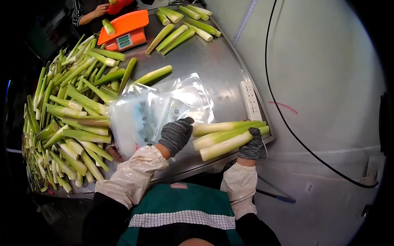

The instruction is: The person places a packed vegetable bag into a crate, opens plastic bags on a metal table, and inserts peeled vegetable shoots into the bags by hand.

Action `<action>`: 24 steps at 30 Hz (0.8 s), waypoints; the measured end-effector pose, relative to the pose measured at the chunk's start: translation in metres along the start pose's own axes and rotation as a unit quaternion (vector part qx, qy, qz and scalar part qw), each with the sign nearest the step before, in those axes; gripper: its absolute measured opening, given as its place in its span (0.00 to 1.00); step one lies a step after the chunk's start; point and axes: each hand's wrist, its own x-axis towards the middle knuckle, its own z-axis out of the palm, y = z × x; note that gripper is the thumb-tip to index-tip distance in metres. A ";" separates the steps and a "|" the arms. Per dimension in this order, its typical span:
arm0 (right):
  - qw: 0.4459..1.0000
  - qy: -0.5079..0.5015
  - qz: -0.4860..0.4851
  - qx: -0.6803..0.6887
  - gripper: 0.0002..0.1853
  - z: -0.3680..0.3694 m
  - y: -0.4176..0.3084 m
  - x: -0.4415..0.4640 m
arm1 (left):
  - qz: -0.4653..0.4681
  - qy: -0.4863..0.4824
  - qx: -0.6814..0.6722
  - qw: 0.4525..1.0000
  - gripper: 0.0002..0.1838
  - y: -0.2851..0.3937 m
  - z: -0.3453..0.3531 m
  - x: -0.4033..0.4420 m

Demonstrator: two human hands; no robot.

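My right hand (pixel 252 144), in a grey knit glove, is wrapped round the far ends of several water bamboo shoots (pixel 221 139). Their cut white ends point left, over the near edge of the table. Close by on the left, my gloved left hand (pixel 176 135) is closed at the near edge of a pile of clear plastic bags (pixel 135 117). Its fingertips look pinched on a bag, though they are partly hidden. Printed labels show through the bags, which lie flat on the steel table (pixel 223 88).
A large heap of shoots (pixel 74 110) covers the table's left side. An orange scale (pixel 125 30) holds one shoot, near another person's hand (pixel 99 10). More shoots (pixel 176 39) lie in groups at the back. A power strip (pixel 250 100) runs along the right edge.
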 end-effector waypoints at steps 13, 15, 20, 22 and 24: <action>0.981 0.181 -0.007 0.067 0.19 -0.057 0.053 0.015 | -0.113 -0.091 0.120 0.982 0.19 0.000 0.013 -0.021; 0.974 0.214 -0.001 0.079 0.18 -0.057 0.060 0.013 | -0.160 -0.123 0.147 0.968 0.16 -0.001 0.013 -0.027; 0.969 0.222 -0.006 0.103 0.22 -0.035 0.070 0.001 | -0.146 -0.110 0.149 0.972 0.10 -0.006 0.021 -0.045; 0.974 0.204 -0.022 0.091 0.23 -0.033 0.073 -0.002 | -0.156 -0.077 0.150 0.973 0.08 0.001 0.017 -0.041; 0.984 0.139 -0.042 0.106 0.23 -0.040 0.079 -0.001 | -0.053 -0.039 0.122 0.990 0.07 -0.004 0.019 -0.038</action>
